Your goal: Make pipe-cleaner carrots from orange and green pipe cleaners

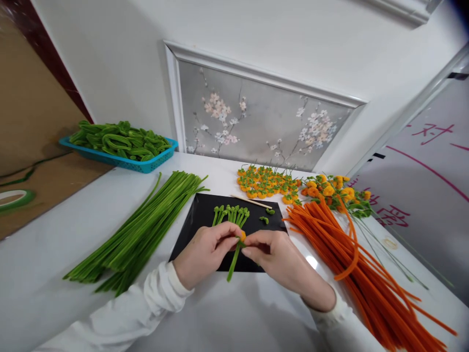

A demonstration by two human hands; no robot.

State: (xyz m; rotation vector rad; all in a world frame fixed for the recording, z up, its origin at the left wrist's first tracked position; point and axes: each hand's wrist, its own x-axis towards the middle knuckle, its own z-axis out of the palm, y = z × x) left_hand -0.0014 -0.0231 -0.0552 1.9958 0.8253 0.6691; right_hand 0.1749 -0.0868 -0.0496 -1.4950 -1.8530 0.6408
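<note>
My left hand [205, 252] pinches a small orange pipe-cleaner flower [243, 235] between thumb and fingertips. A green pipe cleaner [232, 266] hangs down from the flower. From the other side my right hand [280, 254] closes thumb and finger on the green piece, right by the flower. Both hands are over the black mat [200, 215]. Several green stems with knobbed tops [230, 212] lie on it just beyond my left hand, partly hidden. Farther right on the mat are small curled green pieces [264, 220] and a thin wooden stick [252, 201].
Long green pipe cleaners [146, 230] lie left of the mat, with a blue basket [146, 167] of green loops behind. Orange pipe cleaners [359, 274] spread at right. Rows of orange flowers [266, 181] and stemmed flowers [330, 190] lie near the wall panel [256, 112].
</note>
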